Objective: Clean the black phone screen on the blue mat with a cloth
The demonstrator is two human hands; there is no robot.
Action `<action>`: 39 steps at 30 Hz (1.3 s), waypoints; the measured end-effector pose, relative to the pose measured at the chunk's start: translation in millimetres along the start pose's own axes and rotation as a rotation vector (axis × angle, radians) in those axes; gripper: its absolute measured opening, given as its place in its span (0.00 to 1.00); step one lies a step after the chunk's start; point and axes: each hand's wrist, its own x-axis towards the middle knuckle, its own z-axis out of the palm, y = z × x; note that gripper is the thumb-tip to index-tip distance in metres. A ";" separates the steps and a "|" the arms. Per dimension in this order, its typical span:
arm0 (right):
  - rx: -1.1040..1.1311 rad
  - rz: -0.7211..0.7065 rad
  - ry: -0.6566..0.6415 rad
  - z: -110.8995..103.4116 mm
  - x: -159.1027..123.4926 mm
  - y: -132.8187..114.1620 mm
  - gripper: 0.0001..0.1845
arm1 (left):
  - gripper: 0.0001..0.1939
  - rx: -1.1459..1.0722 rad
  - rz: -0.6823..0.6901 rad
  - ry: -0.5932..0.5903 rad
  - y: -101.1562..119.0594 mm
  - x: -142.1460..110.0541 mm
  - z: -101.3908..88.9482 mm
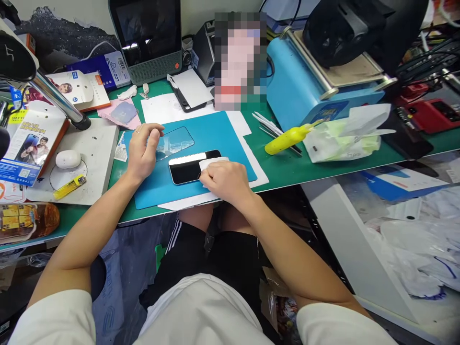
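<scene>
A phone (185, 170) with a dark, glossy screen lies face up on the blue mat (223, 127). My right hand (230, 181) is closed around a folded white wipe (212, 162), pressed against the right part of the screen. Just left of the phone, my left hand (143, 151) hovers with loosely bent fingers, its thumb apart from the index finger. Beside it is a clear glass screen protector (178, 142) with a thin dark outline; whether the fingers touch its near edge is hard to tell.
A yellow squeeze bottle (287, 139) and a pack of wipes (343, 139) lie to the right, before a blue machine (298, 91). At left, a lamp post (66, 100), a white earbud case (68, 159) and a yellow lighter (69, 187) stand near boxes. A screen device (153, 72) stands behind.
</scene>
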 end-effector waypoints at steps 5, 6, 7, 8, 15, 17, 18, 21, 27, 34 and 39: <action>-0.045 0.028 -0.053 -6.4 12.9 1.1 0.24 | 0.29 0.000 0.007 -0.029 0.8 0.3 3.8; -0.060 0.037 -0.075 -8.4 17.6 0.8 0.24 | 0.30 0.006 0.004 -0.032 1.0 0.4 4.2; -0.075 0.048 -0.100 -10.3 22.2 0.4 0.24 | 0.30 0.008 0.001 -0.033 1.2 0.5 4.6; -0.088 0.062 -0.123 -12.1 26.7 -0.3 0.24 | 0.29 0.006 -0.001 -0.029 1.4 0.7 4.8; -0.123 0.040 -0.170 -12.0 41.4 -27.1 0.25 | 0.31 0.020 -0.027 -0.025 1.4 1.6 6.2; -0.108 -0.002 -0.179 -9.5 44.0 -41.1 0.25 | 0.31 0.012 -0.040 -0.027 0.9 2.0 6.6; -0.095 -0.026 -0.183 -8.4 45.8 -47.9 0.26 | 0.31 0.004 -0.042 -0.026 0.6 2.2 6.5; -0.054 -0.077 -0.193 -6.0 51.2 -64.5 0.26 | 0.30 -0.015 -0.026 -0.014 -0.1 3.0 6.0; -0.033 -0.096 -0.157 -1.6 51.7 -80.4 0.27 | 0.28 -0.029 -0.002 -0.015 -2.6 4.5 6.0; -0.009 -0.151 -0.144 5.0 36.6 -84.6 0.26 | 0.30 -0.002 -0.020 -0.005 -1.4 4.7 5.5; 0.002 -0.141 -0.126 7.2 27.7 -84.5 0.27 | 0.30 0.009 -0.010 -0.012 -1.5 3.8 4.1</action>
